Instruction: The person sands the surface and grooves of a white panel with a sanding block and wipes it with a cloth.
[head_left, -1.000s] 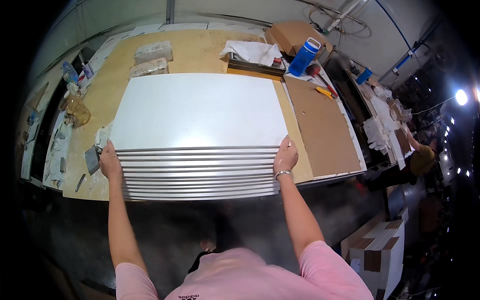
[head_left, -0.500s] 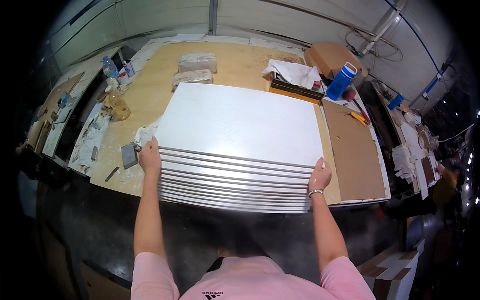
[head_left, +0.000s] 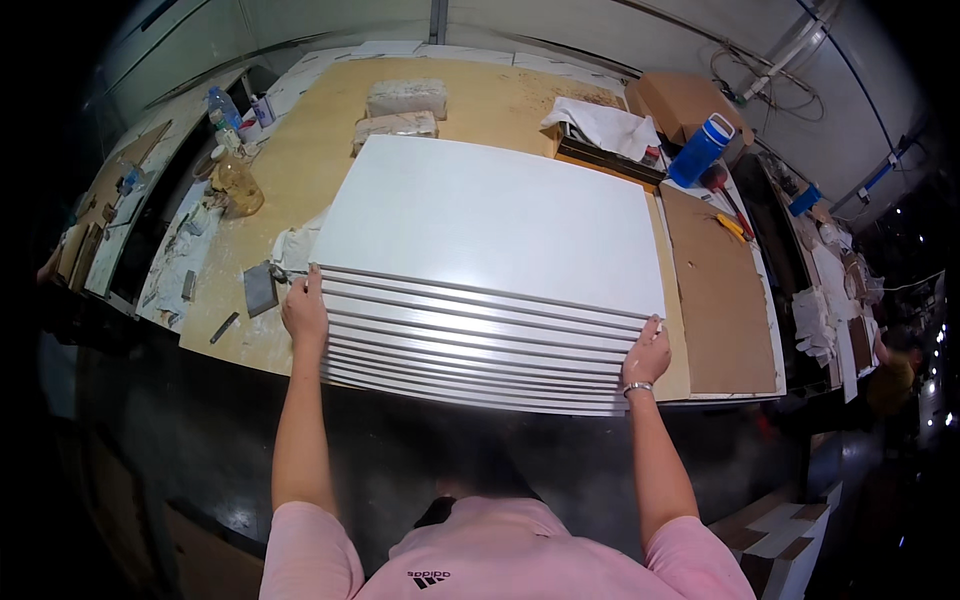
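Observation:
Several flat white panels (head_left: 490,220) lie stacked on the worktable, their front edges stepped toward me like shallow stairs. At the left side of the stack, my left hand (head_left: 304,308) is closed against the panel edges, thumb near the top panel's front corner. My right hand (head_left: 647,352) grips the opposite side the same way, a bracelet on its wrist. The fingers under or behind the edges are partly hidden. Just beyond my left hand are a grey block (head_left: 260,289) and a crumpled whitish cloth (head_left: 294,248).
Two wrapped blocks (head_left: 405,99) sit behind the stack. A brown board (head_left: 722,300), yellow-handled tool (head_left: 731,226) and blue bottle (head_left: 702,150) are on the right, near a box draped with white cloth (head_left: 603,128). A jar (head_left: 238,184) and dark strip (head_left: 224,327) lie left.
The whole view has shifted slightly, so the table sits higher in the picture. Both hands stay at the stack's sides, and the steps between the upper panels' front edges look wider.

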